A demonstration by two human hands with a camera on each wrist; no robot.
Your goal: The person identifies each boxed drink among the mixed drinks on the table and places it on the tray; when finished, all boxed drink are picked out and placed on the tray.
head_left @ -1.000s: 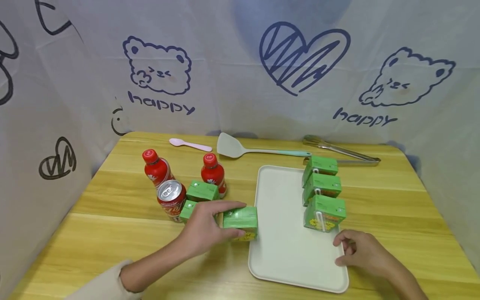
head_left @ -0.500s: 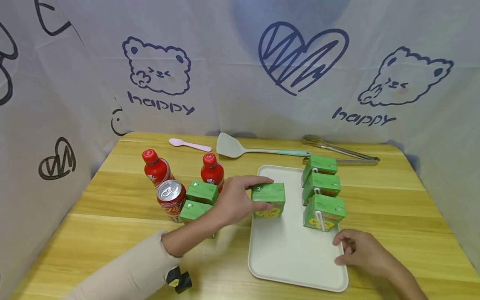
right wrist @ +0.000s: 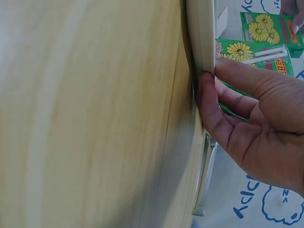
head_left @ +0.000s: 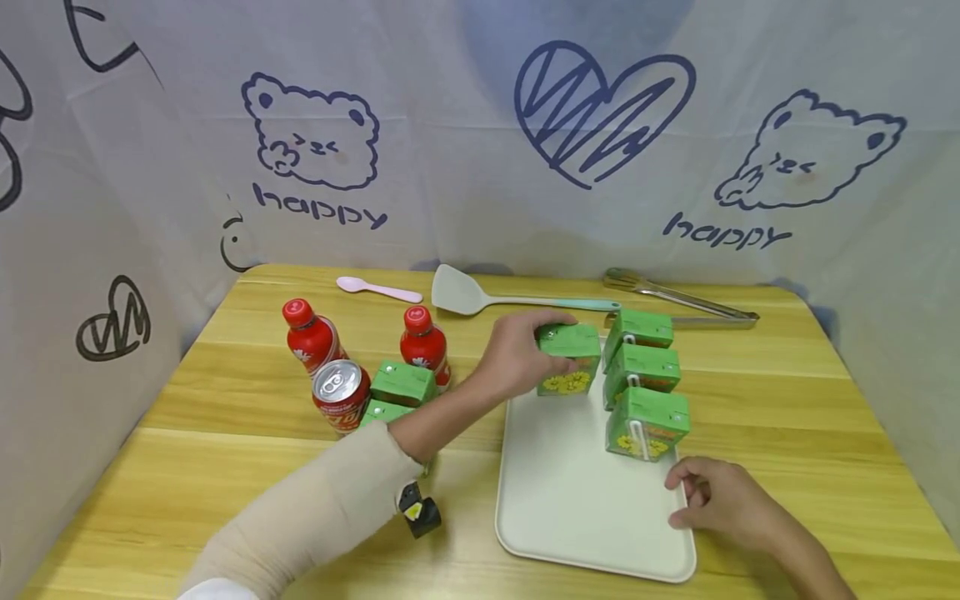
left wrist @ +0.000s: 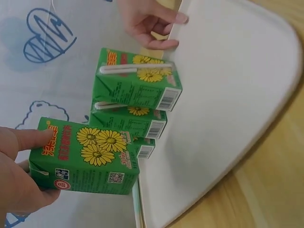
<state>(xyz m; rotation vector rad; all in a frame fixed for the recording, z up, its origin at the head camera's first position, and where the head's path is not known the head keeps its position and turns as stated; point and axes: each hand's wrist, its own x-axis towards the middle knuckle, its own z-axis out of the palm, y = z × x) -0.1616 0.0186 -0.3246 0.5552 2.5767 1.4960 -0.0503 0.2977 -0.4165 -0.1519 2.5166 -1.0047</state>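
My left hand (head_left: pixel 517 354) grips a green drink carton (head_left: pixel 567 360) with yellow flowers by its upper part, over the far left of the cream tray (head_left: pixel 585 517). In the left wrist view the held carton (left wrist: pixel 85 156) shows its flower print; whether its base touches the tray I cannot tell. Three like cartons stand in a row along the tray's right side, the nearest carton (head_left: pixel 648 423) with a white straw on it. My right hand (head_left: pixel 723 504) pinches the tray's right rim, thumb and fingers on either side of it, as the right wrist view shows.
Left of the tray stand two red bottles (head_left: pixel 424 343), a red can (head_left: pixel 341 396) and two more green cartons (head_left: pixel 403 383), partly behind my left forearm. Along the back lie a pink spoon (head_left: pixel 378 289), a spatula (head_left: pixel 459 290) and metal tongs (head_left: pixel 693 304).
My left hand has carried the carton rightward and away from me, from the tray's left edge to its far part. The right hand stays at the rim.
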